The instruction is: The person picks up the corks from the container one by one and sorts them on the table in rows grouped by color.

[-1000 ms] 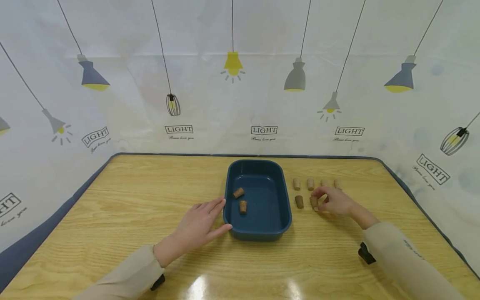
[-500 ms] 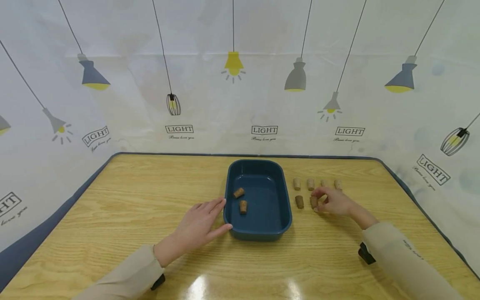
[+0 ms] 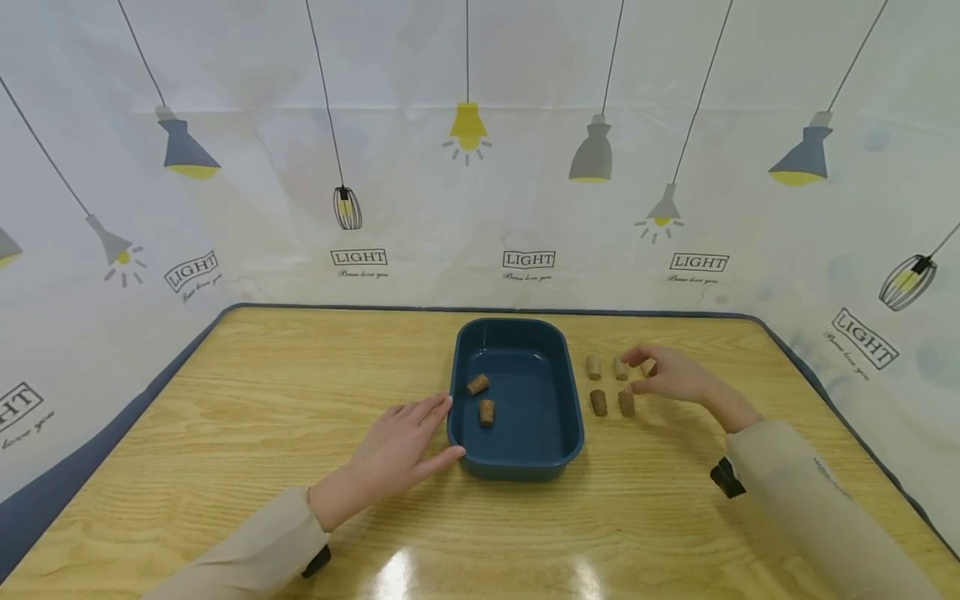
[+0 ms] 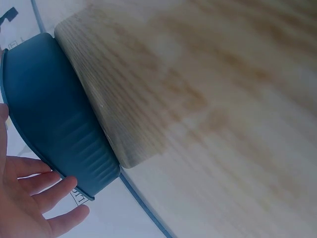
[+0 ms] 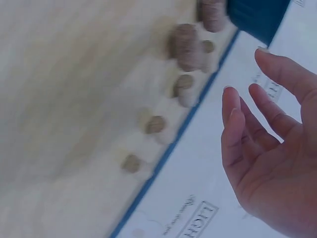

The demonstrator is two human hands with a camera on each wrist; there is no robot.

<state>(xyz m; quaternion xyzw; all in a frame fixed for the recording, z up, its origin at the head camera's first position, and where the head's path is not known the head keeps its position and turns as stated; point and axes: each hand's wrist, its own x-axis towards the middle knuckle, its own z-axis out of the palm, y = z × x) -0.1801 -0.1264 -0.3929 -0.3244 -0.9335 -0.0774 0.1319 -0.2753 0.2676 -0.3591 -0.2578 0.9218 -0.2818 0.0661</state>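
My left hand [image 3: 397, 450] lies along the left side of a dark blue rectangular tray [image 3: 517, 468], its extended fingers and thumb touching the rim. Two brown corks, one tilted cork [image 3: 477, 384] and one nearer cork [image 3: 487, 413], are inside the tray. Over the corks to the right of it hovers my right hand [image 3: 678, 377], thumb and fingers apart around nothing. Below the thumb stands a darker cork [image 3: 626, 405], with a similar cork [image 3: 597, 403] to its left. Behind them is a row of paler corks [image 3: 593, 367], partly hidden by the hand; the right wrist view shows several [image 5: 132, 163].
The wooden table [image 3: 315, 375] has a dark blue edge, and a white wall sheet [image 3: 420, 200] printed with lamps surrounds it at the back and sides. Each wrist, in a beige sleeve [image 3: 817, 508], carries a black device [image 3: 726, 477].
My right hand has lifted off the darker cork and moved slightly up and away, its fingers spreading. The cork stays standing on the table. The left hand and tray have not moved.
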